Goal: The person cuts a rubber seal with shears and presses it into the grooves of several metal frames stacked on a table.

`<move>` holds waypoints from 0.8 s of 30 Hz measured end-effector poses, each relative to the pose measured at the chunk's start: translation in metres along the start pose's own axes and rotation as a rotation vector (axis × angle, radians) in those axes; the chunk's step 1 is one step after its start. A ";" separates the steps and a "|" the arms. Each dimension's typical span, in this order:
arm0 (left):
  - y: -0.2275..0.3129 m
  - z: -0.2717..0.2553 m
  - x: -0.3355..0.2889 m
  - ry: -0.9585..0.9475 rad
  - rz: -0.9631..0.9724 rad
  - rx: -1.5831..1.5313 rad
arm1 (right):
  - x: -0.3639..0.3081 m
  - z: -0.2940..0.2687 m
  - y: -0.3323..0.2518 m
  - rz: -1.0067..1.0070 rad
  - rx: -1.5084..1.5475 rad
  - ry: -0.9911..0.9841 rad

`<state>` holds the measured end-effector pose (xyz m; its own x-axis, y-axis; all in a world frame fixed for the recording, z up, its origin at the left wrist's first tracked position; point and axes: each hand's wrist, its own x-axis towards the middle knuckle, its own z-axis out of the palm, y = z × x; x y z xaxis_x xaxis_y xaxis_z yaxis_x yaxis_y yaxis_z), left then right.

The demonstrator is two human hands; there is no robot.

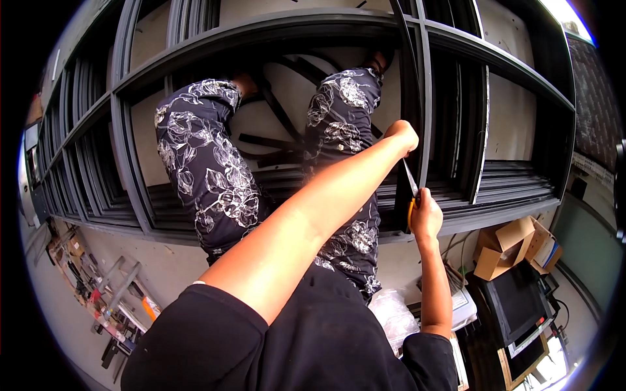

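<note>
My right hand [427, 215] is closed round the orange-yellow handles of a pair of scissors [410, 177], its pale blades pointing up and away toward my other hand. Reaching across my body, my left hand [402, 137] is closed at a long black strip [411, 58] that runs along an upright bar. Its fingertips are partly hidden, but the strip seems gripped in them. Both hands are over a large dark grey frame [422, 91] divided into several rectangular openings. The scissors' tips are just below my left hand; whether they touch the strip, I cannot tell.
My legs in flower-patterned trousers stand within the frame, and loose black strips [280, 107] lie on the floor between my feet. Opened cardboard boxes [503, 244] and a dark screen-like panel [518, 303] are at the right. Clear plastic wrap [394, 316] lies near my right forearm; tools clutter the left.
</note>
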<state>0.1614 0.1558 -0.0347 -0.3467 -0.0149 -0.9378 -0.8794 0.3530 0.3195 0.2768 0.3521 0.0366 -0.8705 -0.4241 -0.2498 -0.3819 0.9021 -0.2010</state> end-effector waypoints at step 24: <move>0.063 -0.094 0.038 0.935 0.525 -0.683 | -0.015 0.012 -0.015 0.030 -0.056 -0.011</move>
<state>0.0618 0.0894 -0.0372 -0.5550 -0.7704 -0.3138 -0.4592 -0.0308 0.8878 0.2991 0.3442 0.0321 -0.8783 -0.3976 -0.2654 -0.3728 0.9172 -0.1404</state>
